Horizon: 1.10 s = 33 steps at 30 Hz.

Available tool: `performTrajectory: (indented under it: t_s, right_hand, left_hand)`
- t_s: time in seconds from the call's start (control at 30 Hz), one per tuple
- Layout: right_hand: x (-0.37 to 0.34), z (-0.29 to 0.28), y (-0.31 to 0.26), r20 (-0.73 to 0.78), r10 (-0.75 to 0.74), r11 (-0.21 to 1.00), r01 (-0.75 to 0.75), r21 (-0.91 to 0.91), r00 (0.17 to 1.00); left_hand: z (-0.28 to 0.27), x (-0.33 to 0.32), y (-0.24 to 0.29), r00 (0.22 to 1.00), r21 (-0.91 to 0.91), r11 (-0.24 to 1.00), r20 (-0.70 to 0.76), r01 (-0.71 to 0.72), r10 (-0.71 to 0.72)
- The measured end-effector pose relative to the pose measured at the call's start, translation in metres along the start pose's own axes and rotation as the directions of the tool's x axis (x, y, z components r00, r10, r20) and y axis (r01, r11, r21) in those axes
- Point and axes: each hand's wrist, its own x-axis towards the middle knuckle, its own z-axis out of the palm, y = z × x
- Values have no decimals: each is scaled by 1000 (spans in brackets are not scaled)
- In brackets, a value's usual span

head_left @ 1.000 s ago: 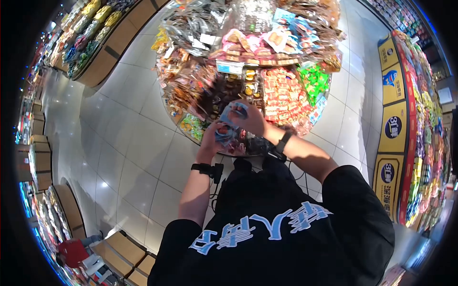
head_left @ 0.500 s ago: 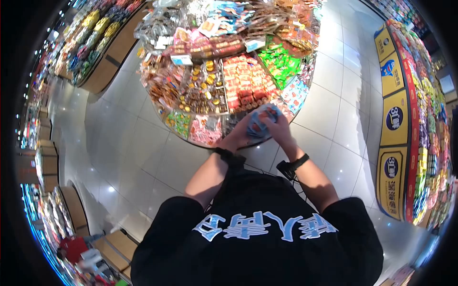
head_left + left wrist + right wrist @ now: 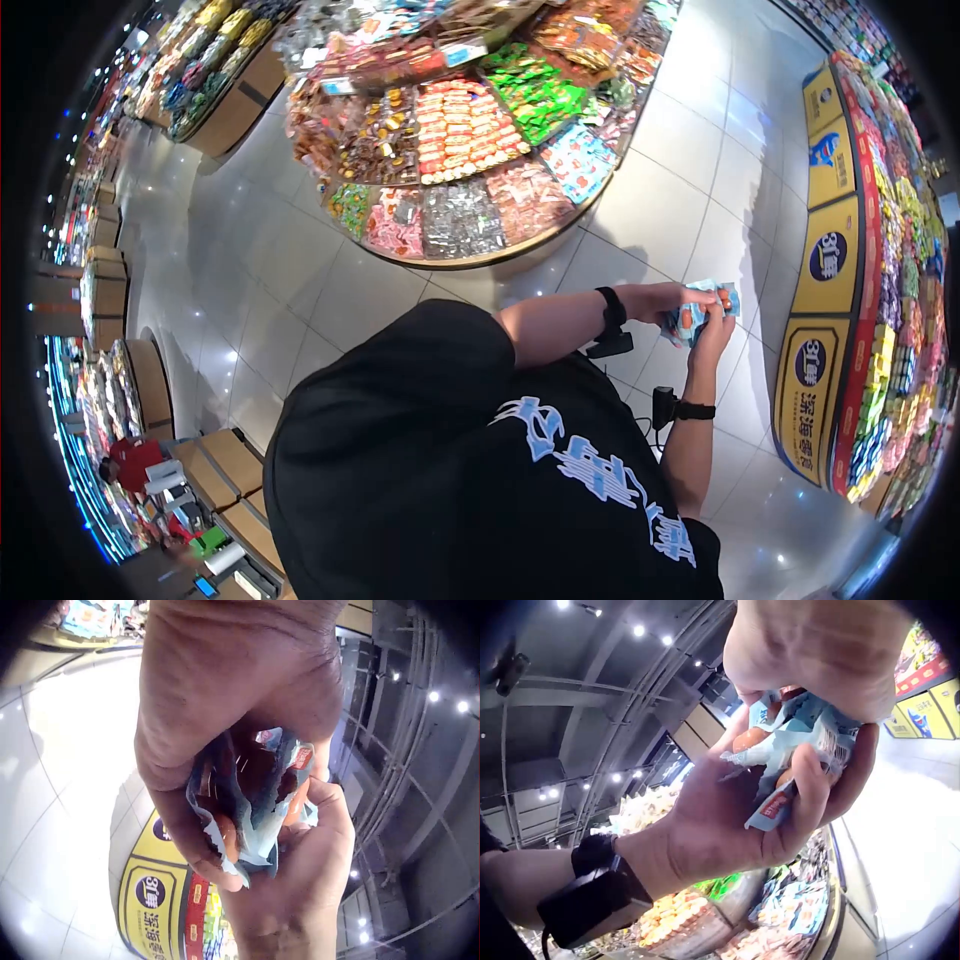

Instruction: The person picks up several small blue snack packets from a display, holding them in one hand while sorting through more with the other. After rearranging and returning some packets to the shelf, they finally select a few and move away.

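Observation:
Several small light-blue snack packets (image 3: 692, 316) with orange-brown pictures are bunched between both hands, out to the person's right and above the floor. My left hand (image 3: 655, 300) holds the bunch from the left, fingers curled round it. From the other side my right hand (image 3: 712, 328) grips the same packets. In the left wrist view, crimped edges of the packets (image 3: 259, 817) stick out between the left hand (image 3: 232, 682) and the right hand (image 3: 300, 877). The right wrist view shows the left thumb laid over the packets (image 3: 810, 735), the right hand (image 3: 817, 660) covering their top.
A round display stand (image 3: 490, 258) with compartments of wrapped sweets stands ahead; one compartment holds similar blue packets (image 3: 580, 160). Yellow-fronted shelving (image 3: 815, 400) runs along the right. Cartons (image 3: 215, 465) lie behind at left, with a person in red (image 3: 135, 465) beyond them.
The person has turned right, away from the round stand. Both hands have moved from over the stand's front edge to the right, over the floor, still holding blue packets.

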Motion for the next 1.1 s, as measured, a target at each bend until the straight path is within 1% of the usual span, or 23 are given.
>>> performTrajectory:
  t_s: [0.07, 0.1, 0.2, 0.23, 0.33, 0.37, 0.4, 0.47, 0.5, 0.6, 0.63, 0.73, 0.8, 0.87, 0.9, 0.93, 0.97, 1.03, 1.07, 1.1]
  right_hand:
    - [3, -20, 1, -85, -38, 999, 39, 9, 996]
    - [7, -28, 2, -125, -58, 998, 60, 11, 990]
    - [30, -50, -1, -164, 4, 1000, 0, 26, 986]
    - [44, -56, 0, -163, 50, 995, -63, -75, 985]
    - [88, -43, -3, -218, 59, 998, -55, 24, 974]
    - [114, -54, 10, -156, 54, 998, -60, -32, 986]
    - [131, -47, 6, -147, 23, 997, -33, -67, 989]
    - [168, -26, 0, -114, -35, 991, 20, -131, 993]
    - [189, -18, 1, -96, -98, 988, 85, -129, 991]
    - [247, 7, -3, -71, -144, 975, 129, -179, 987]
    - [269, 12, -2, -22, -158, 964, 149, -222, 987]
    - [310, 57, -10, -68, -65, 998, 63, -28, 996]
    - [337, 76, -6, 13, -28, 999, 28, -25, 1000]
    - [358, 95, -5, 126, 16, 1000, -14, -19, 992]
    - [373, 102, 5, 162, -4, 999, 12, -46, 987]
    - [388, 111, 11, 228, -12, 998, 27, -61, 973]
    - [401, 117, 16, 297, -15, 996, 41, -81, 955]
    - [425, 134, 22, 430, -18, 995, 61, -85, 903]
    - [434, 143, 21, 486, 41, 995, 8, -99, 873]
    - [439, 151, 17, 535, 103, 992, -46, -120, 839]
  left_hand:
    - [12, 31, -1, 999, 36, 999, 34, 18, -19]
    - [11, 43, 1, 994, 73, 996, 95, 53, -60]
    - [9, 84, -1, 987, 48, 996, 138, 71, -77]
    - [5, 95, 3, 989, 45, 996, 123, 81, -86]
    - [-9, 118, 31, 994, 28, 996, 76, 81, -83]
    - [-15, 122, 44, 996, 19, 998, 63, 66, -68]
    - [-23, 127, 58, 998, 9, 999, 45, 51, -52]
    - [-57, 162, 69, 999, 14, 1000, 33, 5, -6]
    - [-72, 173, 80, 999, 14, 1000, 28, -16, 16]
    - [-109, 200, 113, 999, -68, 997, -19, -43, 42]
    - [-122, 208, 126, 996, -84, 994, -60, -67, 62]
    - [-148, 216, 150, 980, -173, 977, -175, -126, 95]
    - [-164, 210, 167, 963, -250, 950, -238, -189, 129]
    - [-190, 218, 168, 941, -268, 926, -282, -266, 189]
    - [-201, 217, 170, 927, -276, 914, -313, -299, 209]
    - [-208, 213, 175, 911, -285, 899, -344, -333, 229]
    - [-212, 212, 181, 884, -271, 893, -405, -360, 234]
    - [-222, 216, 181, 837, -367, 798, -466, -478, 288]
    - [-229, 219, 181, 809, -403, 743, -497, -535, 313]
    - [-237, 228, 178, 771, -384, 743, -575, -549, 273]
